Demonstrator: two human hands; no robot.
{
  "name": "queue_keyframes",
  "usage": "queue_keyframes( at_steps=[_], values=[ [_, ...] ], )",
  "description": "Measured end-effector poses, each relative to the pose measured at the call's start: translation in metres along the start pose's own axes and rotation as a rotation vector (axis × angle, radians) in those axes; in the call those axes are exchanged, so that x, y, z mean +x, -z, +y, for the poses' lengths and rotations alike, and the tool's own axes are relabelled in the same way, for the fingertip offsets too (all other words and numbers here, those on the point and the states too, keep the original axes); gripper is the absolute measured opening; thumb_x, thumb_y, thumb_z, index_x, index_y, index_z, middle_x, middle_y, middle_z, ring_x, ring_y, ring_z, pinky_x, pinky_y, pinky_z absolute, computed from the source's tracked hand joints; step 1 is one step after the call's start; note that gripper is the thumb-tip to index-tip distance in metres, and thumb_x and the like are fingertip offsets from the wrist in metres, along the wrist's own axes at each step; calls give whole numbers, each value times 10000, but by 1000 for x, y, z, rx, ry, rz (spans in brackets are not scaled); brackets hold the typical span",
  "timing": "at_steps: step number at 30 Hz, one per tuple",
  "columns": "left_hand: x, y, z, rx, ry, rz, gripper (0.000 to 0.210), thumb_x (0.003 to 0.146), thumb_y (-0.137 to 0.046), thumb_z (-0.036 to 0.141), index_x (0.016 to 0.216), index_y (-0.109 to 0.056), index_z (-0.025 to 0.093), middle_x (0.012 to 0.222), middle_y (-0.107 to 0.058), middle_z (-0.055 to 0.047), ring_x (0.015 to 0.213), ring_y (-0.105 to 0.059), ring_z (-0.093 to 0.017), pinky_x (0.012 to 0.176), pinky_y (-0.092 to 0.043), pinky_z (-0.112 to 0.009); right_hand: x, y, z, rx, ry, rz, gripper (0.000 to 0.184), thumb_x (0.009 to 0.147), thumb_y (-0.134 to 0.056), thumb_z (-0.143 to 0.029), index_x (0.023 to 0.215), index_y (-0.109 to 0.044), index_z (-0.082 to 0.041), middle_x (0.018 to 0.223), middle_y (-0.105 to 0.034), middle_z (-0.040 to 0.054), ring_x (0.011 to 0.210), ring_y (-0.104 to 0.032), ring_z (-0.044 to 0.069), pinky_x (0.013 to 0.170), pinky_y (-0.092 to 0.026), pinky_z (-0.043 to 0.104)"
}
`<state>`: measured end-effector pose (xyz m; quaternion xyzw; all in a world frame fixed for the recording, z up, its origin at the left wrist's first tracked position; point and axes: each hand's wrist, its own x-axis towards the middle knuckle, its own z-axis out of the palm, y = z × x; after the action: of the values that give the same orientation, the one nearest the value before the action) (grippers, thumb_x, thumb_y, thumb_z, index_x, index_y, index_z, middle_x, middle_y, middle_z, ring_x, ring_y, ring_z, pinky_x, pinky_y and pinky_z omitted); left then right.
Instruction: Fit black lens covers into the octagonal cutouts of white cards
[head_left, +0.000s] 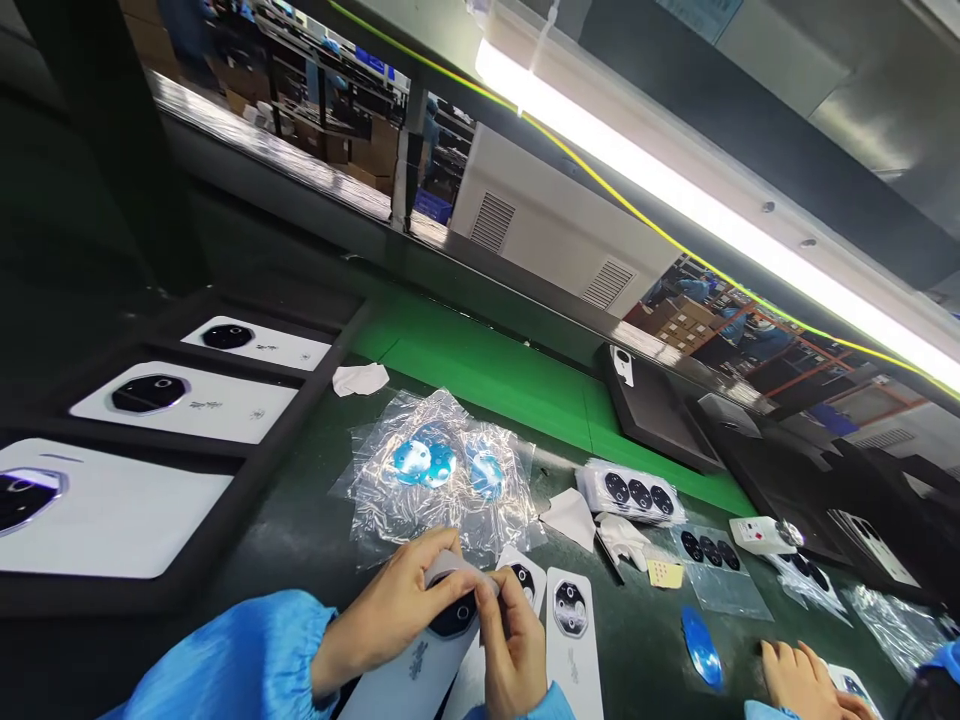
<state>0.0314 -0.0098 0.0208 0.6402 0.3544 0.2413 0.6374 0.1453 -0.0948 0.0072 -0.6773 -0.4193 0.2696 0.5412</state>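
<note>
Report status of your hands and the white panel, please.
Left hand, right hand: together over white panel, grip unclear. Its dark disc: partly covered. Close beside: other panels.

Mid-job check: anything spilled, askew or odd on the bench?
No spill or damage stands out. The untidiest spot is the crumpled clear plastic beyond the left hand, loosely heaped with blue pieces among it, unlike the white panels lying in separate slots of the black tray.

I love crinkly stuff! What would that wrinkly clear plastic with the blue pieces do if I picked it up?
The clear plastic would probably flop and crumple, since it lies creased all over. It's likely light, being thin and see-through. The shiny blue pieces there might slide if it tilts; they look smooth.
</note>
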Motion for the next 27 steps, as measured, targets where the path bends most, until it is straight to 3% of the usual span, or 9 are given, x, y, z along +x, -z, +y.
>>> queue_keyframes(
  at_steps=[5, 10, 14, 18, 22, 27],
  values=[
    [3, -6, -1, -188, 58, 13, 446, 710, -555, 627, 642, -384, 220, 607, -336, 61, 594, -335, -136, 555, -279, -259, 4, -1, -1, 120, -54, -12, 438, 764, -619, -636, 722, -645, -201, 659, -549, -13, 650, -493, 132, 626, -393, 224],
    [-1, 1, 0, -362, 167, -74, 600, 624, -560, 795, 725, -521, 205, 743, -521, 7, 801, -490, -207, 694, -408, -276, 12, 9, 5, 315, -237, -80, 396, 658, -748, -587, 760, -689, -208, 659, -624, 3, 661, -563, 159, 649, -451, 241],
    [-2, 5, -9, -317, 122, -190, 577, 671, -597, 746, 787, -557, 182, 798, -582, -16, 832, -537, -228, 726, -430, -298, 14, 13, 8, 390, -261, -96, 363, 658, -763, -566, 794, -710, -233, 720, -679, 19, 716, -620, 176, 711, -490, 251],
    [1, 3, -17, -293, 78, -125, 515, 706, -606, 688, 758, -562, 177, 762, -578, -13, 798, -538, -220, 709, -425, -294, 7, 9, 13, 447, -290, -119, 416, 656, -747, -600, 840, -706, -229, 814, -706, 62, 786, -654, 220, 773, -517, 313],
    [1, 0, -17, -322, 149, -74, 476, 669, -642, 639, 722, -542, 177, 688, -525, 16, 684, -472, -173, 614, -379, -265, -3, 3, 19, 474, -320, -164, 477, 621, -774, -587, 896, -718, -202, 884, -721, 96, 828, -674, 243, 802, -522, 336],
    [0, -4, -17, -362, 192, -15, 480, 660, -640, 641, 678, -486, 186, 664, -495, 31, 636, -450, -149, 552, -362, -241, -6, -2, 19, 480, -338, -42, 502, 607, -782, -580, 879, -710, -164, 867, -729, 96, 861, -673, 259, 828, -520, 348]
  ],
)
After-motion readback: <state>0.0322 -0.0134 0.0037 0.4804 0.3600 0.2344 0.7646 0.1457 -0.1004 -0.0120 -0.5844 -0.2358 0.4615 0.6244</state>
